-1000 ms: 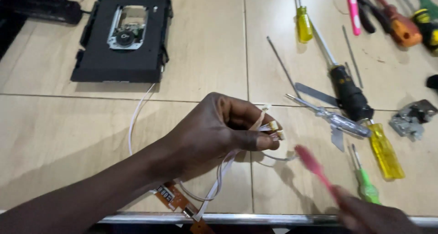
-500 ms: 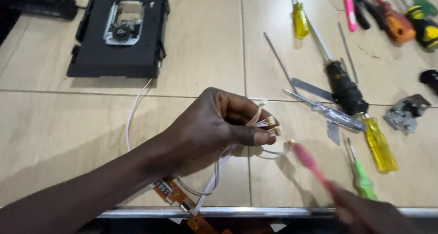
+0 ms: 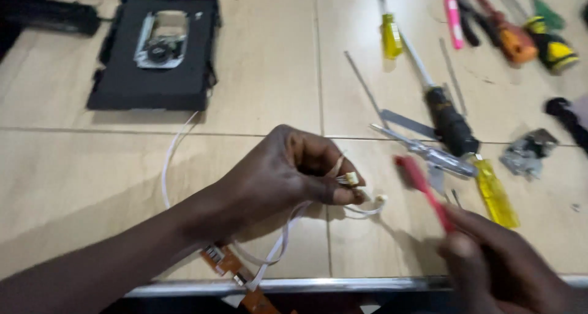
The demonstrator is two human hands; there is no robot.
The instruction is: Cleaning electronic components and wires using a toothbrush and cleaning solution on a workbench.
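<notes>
My left hand (image 3: 288,179) is closed around a bundle of thin white wires (image 3: 352,180) with small cream connector plugs at the fingertips. The wires loop down to an orange circuit board (image 3: 223,260) near the table's front edge. My right hand (image 3: 496,262) at the lower right grips a slim red-handled tool (image 3: 419,180), its tip pointing up toward the plugs, a short gap away. A white flat cable (image 3: 171,161) runs from the bundle up to a black disc drive unit (image 3: 156,53) at the upper left.
Several screwdrivers with yellow (image 3: 493,194), black (image 3: 450,121), orange (image 3: 511,41) and pink (image 3: 453,17) handles lie across the right side. A small grey metal part (image 3: 525,155) sits at the right. A metal strip (image 3: 294,285) edges the front of the tiled surface (image 3: 79,179).
My right hand has risen and come closer, lifting the red tool upward beside the plugs. The view shifted slightly and my left hand curled the plugs in a little.
</notes>
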